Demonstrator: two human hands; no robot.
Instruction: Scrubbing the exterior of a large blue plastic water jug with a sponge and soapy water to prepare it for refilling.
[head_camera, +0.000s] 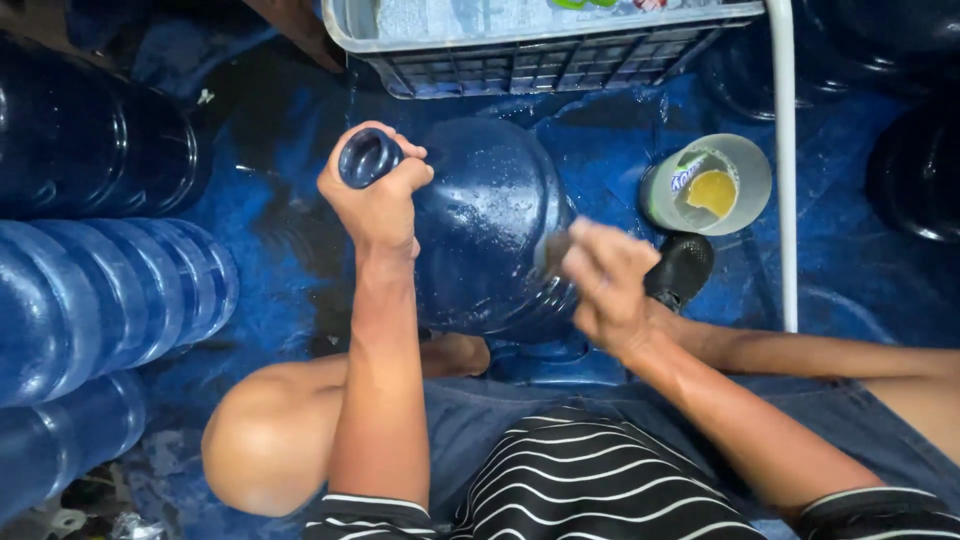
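A big blue water jug (480, 230) leans tilted on the wet blue floor between my knees. My left hand (378, 190) grips its open neck at the upper left. My right hand (605, 280) is blurred against the jug's lower right side, closed on something small and pale, perhaps a scrub pad; I cannot tell for sure.
Several blue water jugs (100, 290) lie stacked at the left. A grey plastic crate (540, 50) stands at the top. A clear tub (715, 185) with a yellow sponge sits at the right beside a white pipe (785, 170). A dark shoe (682, 268) lies below the tub.
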